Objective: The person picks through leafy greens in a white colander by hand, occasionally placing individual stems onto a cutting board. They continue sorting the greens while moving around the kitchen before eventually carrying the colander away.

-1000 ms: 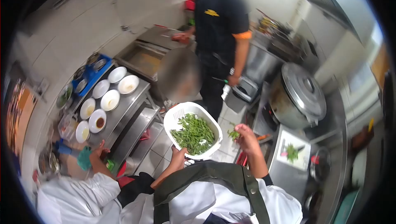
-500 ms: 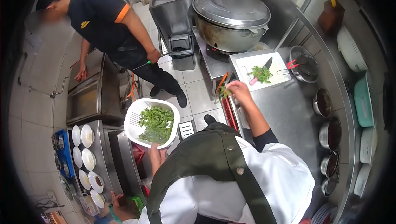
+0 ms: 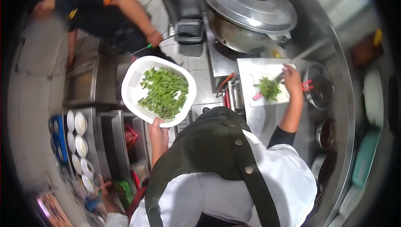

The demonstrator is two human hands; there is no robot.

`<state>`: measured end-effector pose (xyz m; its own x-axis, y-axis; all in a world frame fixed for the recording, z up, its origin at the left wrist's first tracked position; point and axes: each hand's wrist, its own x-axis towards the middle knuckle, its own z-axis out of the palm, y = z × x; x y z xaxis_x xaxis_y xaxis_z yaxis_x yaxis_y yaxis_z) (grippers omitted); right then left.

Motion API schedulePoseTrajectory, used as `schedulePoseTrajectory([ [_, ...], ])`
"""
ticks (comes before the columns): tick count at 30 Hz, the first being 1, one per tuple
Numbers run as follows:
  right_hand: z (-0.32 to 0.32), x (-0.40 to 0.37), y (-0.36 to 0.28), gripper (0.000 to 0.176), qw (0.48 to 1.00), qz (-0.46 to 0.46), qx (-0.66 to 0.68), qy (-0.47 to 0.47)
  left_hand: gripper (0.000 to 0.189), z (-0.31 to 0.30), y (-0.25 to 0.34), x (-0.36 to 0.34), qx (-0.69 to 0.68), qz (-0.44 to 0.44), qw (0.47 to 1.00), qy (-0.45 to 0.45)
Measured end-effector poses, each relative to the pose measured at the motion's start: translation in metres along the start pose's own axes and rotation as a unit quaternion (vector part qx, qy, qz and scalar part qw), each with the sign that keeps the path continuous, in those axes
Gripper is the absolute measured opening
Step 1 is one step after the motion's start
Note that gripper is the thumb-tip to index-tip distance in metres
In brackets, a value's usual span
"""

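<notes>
My left hand (image 3: 158, 137) grips the near rim of a white plastic colander (image 3: 130, 83), tilted and held above the floor. Chopped leafy greens (image 3: 165, 91) lie in it. Over the right edge of a white cutting board (image 3: 259, 66) is my right hand (image 3: 292, 78), its fingers bent and blurred; whether they hold anything is hidden. A small pile of greens (image 3: 269, 88) rests on the board just left of that hand. A knife lies partly under this pile, its pink handle (image 3: 257, 96) showing at the lower left and its dark blade pointing towards my right hand.
A large lidded pot (image 3: 250, 5) stands beyond the board. Strainers with red handles (image 3: 308, 86) sit to its right. A co-worker (image 3: 92, 7) stands at the upper left holding a green-handled tool. White dishes (image 3: 81, 145) line the left counter; another person's hand (image 3: 105, 187) is at lower left.
My right hand has moved from the counter's left edge, where it held some greens, across to the board's right side. The colander has risen slightly and moved right. My view has shifted.
</notes>
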<state>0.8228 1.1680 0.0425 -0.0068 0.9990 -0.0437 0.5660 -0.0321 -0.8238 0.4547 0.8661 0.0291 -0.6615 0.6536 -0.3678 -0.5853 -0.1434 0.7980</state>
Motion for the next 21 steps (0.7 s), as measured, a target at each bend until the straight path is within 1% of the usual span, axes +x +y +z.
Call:
schedulePoseTrajectory([
  [1, -0.001, -0.004, -0.043, 0.03, 0.998, 0.002, 0.055, -0.016, 0.056, 0.005, 0.001, -0.005, 0.001, -0.01, 1.0, 0.023],
  [3, 0.011, 0.005, -0.089, 0.027, 0.985, -0.101, 0.129, -0.048, 0.039, 0.02, -0.01, -0.014, 0.014, 0.073, 0.992, 0.097],
  [5, 0.041, 0.013, -0.116, 0.024, 0.955, -0.199, 0.186, -0.115, 0.062, 0.025, -0.019, -0.016, 0.022, 0.081, 0.989, 0.125],
  [6, 0.063, 0.017, -0.122, 0.024, 0.92, -0.26, 0.24, -0.17, 0.062, 0.034, -0.023, -0.02, 0.013, 0.115, 0.986, 0.118],
  [7, 0.081, 0.005, -0.137, 0.02, 0.909, -0.263, 0.253, -0.203, 0.062, 0.038, -0.027, -0.023, 0.014, 0.14, 0.984, 0.108],
  [8, 0.095, -0.008, -0.152, 0.019, 0.903, -0.325, 0.186, -0.209, 0.063, 0.039, -0.032, -0.024, 0.029, 0.17, 0.978, 0.115],
  [9, 0.11, -0.019, -0.161, 0.021, 0.88, -0.388, 0.165, -0.217, 0.063, 0.042, -0.034, -0.027, 0.046, 0.194, 0.972, 0.125],
  [10, 0.123, -0.024, -0.167, 0.022, 0.836, -0.48, 0.131, -0.232, 0.064, 0.051, -0.035, -0.029, 0.057, 0.208, 0.966, 0.143],
  [11, 0.133, -0.03, -0.176, 0.02, 0.786, -0.534, 0.153, -0.272, 0.065, 0.062, -0.035, -0.032, 0.067, 0.221, 0.96, 0.16],
  [12, 0.149, -0.033, -0.179, 0.02, 0.744, -0.542, 0.185, -0.344, 0.065, 0.071, -0.034, -0.034, 0.077, 0.232, 0.953, 0.178],
  [13, 0.159, -0.038, -0.185, 0.023, 0.714, -0.555, 0.179, -0.388, 0.066, 0.078, -0.035, -0.034, 0.088, 0.238, 0.948, 0.192],
  [15, 0.177, -0.046, -0.2, 0.026, 0.656, -0.598, 0.14, -0.438, 0.067, 0.086, -0.036, -0.036, 0.105, 0.247, 0.938, 0.218],
  [18, 0.204, -0.059, -0.216, 0.024, 0.617, -0.638, 0.106, -0.448, 0.069, 0.089, -0.04, -0.036, 0.109, 0.242, 0.933, 0.244],
  [19, 0.21, -0.061, -0.226, 0.023, 0.621, -0.642, 0.107, -0.438, 0.07, 0.09, -0.039, -0.034, 0.102, 0.241, 0.931, 0.254],
  [20, 0.215, -0.063, -0.235, 0.022, 0.625, -0.642, 0.107, -0.431, 0.071, 0.092, -0.039, -0.035, 0.092, 0.204, 0.933, 0.282],
  [21, 0.219, -0.065, -0.239, 0.021, 0.628, -0.641, 0.106, -0.428, 0.072, 0.094, -0.042, -0.037, 0.082, 0.198, 0.933, 0.288],
])
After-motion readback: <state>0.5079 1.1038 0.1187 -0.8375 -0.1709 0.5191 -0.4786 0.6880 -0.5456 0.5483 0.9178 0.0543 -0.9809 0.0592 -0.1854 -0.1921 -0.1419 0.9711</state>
